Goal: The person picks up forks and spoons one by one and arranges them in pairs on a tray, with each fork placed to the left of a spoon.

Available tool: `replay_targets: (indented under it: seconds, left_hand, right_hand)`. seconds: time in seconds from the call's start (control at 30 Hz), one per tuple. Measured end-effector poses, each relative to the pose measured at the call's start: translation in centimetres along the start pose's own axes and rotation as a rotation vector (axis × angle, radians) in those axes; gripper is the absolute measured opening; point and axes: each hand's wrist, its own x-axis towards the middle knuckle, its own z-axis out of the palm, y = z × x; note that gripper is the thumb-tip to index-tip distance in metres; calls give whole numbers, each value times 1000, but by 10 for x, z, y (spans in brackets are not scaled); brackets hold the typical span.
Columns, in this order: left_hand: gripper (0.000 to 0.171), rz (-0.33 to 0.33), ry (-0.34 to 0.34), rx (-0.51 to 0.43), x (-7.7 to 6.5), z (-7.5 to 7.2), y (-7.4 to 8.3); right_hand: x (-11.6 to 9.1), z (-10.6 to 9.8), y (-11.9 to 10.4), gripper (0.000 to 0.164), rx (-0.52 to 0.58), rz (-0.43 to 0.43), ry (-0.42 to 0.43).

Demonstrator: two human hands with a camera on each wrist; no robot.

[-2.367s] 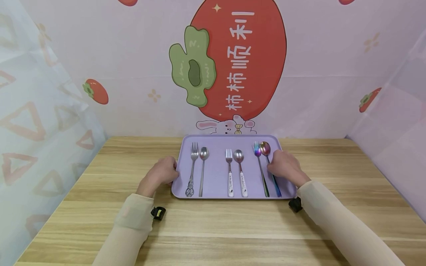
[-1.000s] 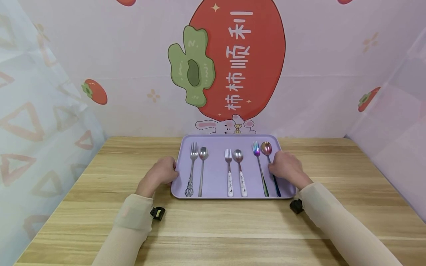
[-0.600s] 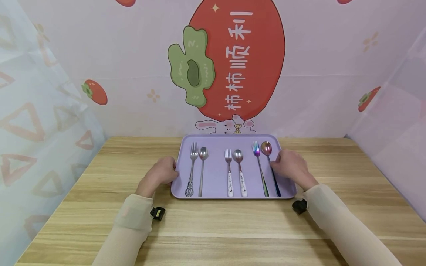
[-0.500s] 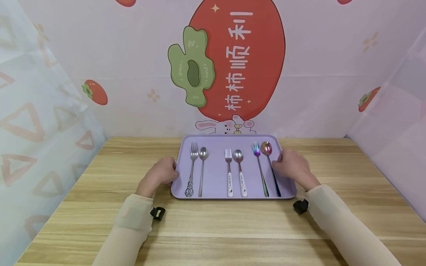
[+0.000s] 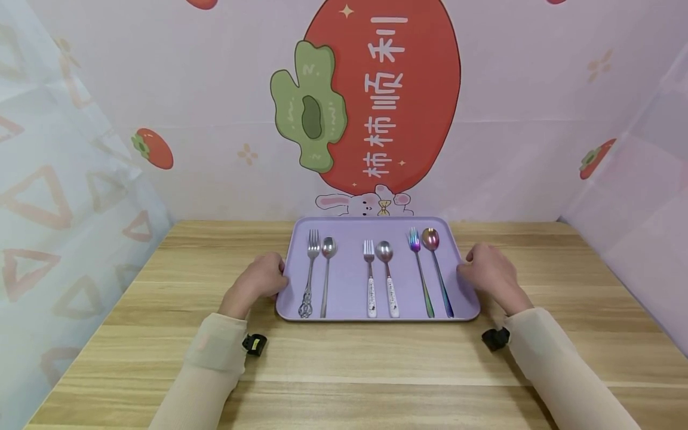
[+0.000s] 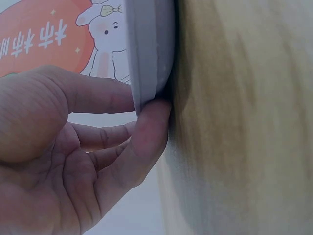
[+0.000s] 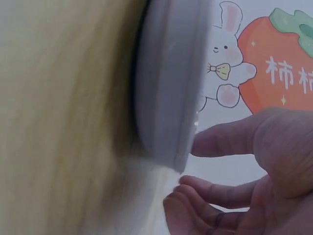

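A lilac tray [image 5: 352,280] lies on the table. On it, from left, are an ornate silver fork [image 5: 310,275], a silver spoon [image 5: 326,275], a fork with a white patterned handle [image 5: 371,280], a matching spoon [image 5: 388,278], a rainbow-coloured fork [image 5: 421,269] and a matching spoon [image 5: 438,269]. My left hand [image 5: 258,279] pinches the tray's left edge, thumb above and a finger below, as the left wrist view shows. At the right edge, my right hand [image 5: 491,276] has its thumb close to the rim; its other fingers stay apart from the tray in the right wrist view.
The wooden table [image 5: 344,376] carries the tray near its back edge. A backdrop [image 5: 215,161] printed with a persimmon and a rabbit stands right behind. Pale cloth walls [image 5: 70,197] close off both sides.
My right hand has moved rightward from the rainbow spoon's handle to the tray's right edge, and that spoon lies slightly shifted. The left hand has stayed in place.
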Motion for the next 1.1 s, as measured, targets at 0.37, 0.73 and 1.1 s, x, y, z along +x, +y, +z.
replay_targets:
  seconds: [0.37, 0.73, 1.1]
  left_hand:
    - [6, -6, -11, -1, 0, 0, 0]
    - [9, 8, -17, -11, 0, 0, 0]
    - [7, 6, -24, -17, 1, 1, -1]
  right_hand:
    - [-6, 0, 4, 28, -32, -6, -131]
    - [-6, 2, 3, 29, -50, -6, -157]
    - [-5, 4, 3, 21, -41, -25, -164]
